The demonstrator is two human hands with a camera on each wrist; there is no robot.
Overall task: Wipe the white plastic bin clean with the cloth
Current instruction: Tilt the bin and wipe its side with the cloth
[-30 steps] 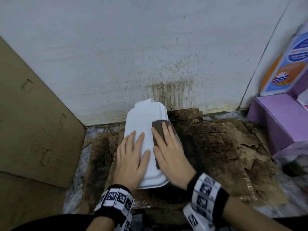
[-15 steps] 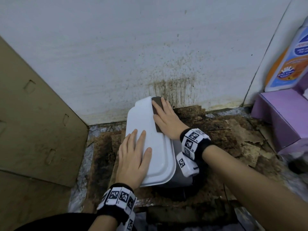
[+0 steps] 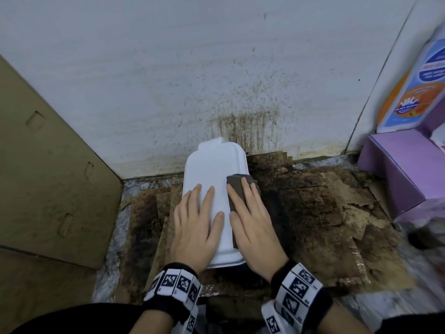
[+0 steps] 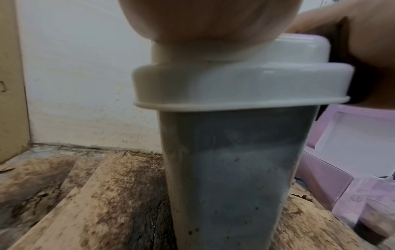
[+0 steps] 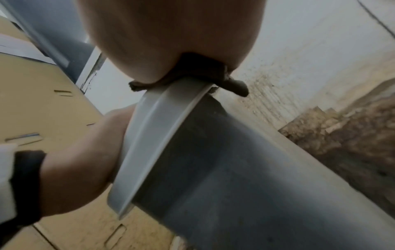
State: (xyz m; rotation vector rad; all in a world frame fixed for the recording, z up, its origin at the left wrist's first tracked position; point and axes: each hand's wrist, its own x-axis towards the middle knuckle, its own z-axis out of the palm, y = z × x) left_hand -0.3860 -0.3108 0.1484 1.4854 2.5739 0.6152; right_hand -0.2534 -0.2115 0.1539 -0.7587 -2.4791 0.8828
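Note:
The white plastic bin [image 3: 212, 169] stands against the stained wall, its white lid [image 4: 241, 86] closed over a grey speckled body [image 4: 230, 177]. My left hand [image 3: 196, 227] lies flat on the lid's left side with fingers straight. My right hand [image 3: 252, 222] presses a dark brown cloth [image 3: 237, 186] flat onto the lid's right edge. In the right wrist view the cloth [image 5: 192, 76] is squeezed between my palm and the lid rim [image 5: 162, 115]. The fingertips of both hands are hidden in the wrist views.
Stained, peeling cardboard [image 3: 313, 208] covers the floor around the bin. A brown cardboard panel [image 3: 48, 177] leans at the left. A purple box [image 3: 404, 169] and a detergent bottle [image 3: 414, 88] stand at the right. The wall [image 3: 245, 126] behind is spattered brown.
My right hand has slid the cloth from the lid's far end back toward me along the right edge. The left hand has stayed flat on the lid.

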